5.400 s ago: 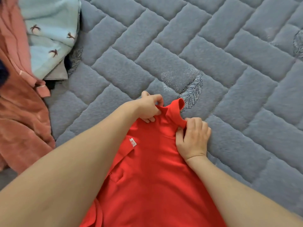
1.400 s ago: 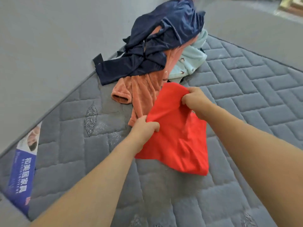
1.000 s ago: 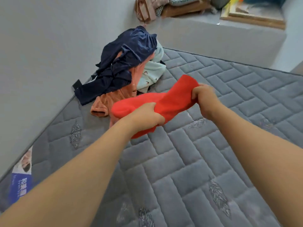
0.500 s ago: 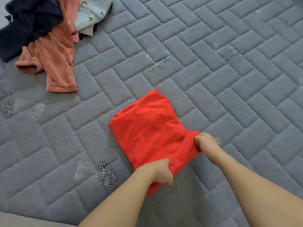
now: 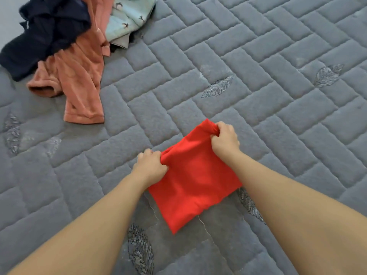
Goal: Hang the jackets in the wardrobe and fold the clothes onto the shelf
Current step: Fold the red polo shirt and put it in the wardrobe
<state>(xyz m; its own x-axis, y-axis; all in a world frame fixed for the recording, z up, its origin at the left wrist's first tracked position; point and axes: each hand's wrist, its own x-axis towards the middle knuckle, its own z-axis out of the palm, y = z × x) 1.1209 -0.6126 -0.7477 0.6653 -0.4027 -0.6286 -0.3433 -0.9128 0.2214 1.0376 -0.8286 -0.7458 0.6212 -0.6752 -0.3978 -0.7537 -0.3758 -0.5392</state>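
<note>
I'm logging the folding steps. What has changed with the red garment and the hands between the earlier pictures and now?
The red garment, earlier spread out and then lifted off the mattress, now lies on it as a compact folded square. The left hand and right hand gripped its near edge half a second ago; they now grip its far corners. The pile of navy, orange and light blue clothes stays unfolded at the mattress edge.

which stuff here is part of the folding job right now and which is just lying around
In the job:
- red garment, folded flat on the mattress
- left hand, gripping its far left corner
- right hand, gripping its far right corner

Lying about:
- navy garment, orange garment and pale blue printed garment, heaped at the far left, still unfolded
- grey quilted mattress underneath
</note>
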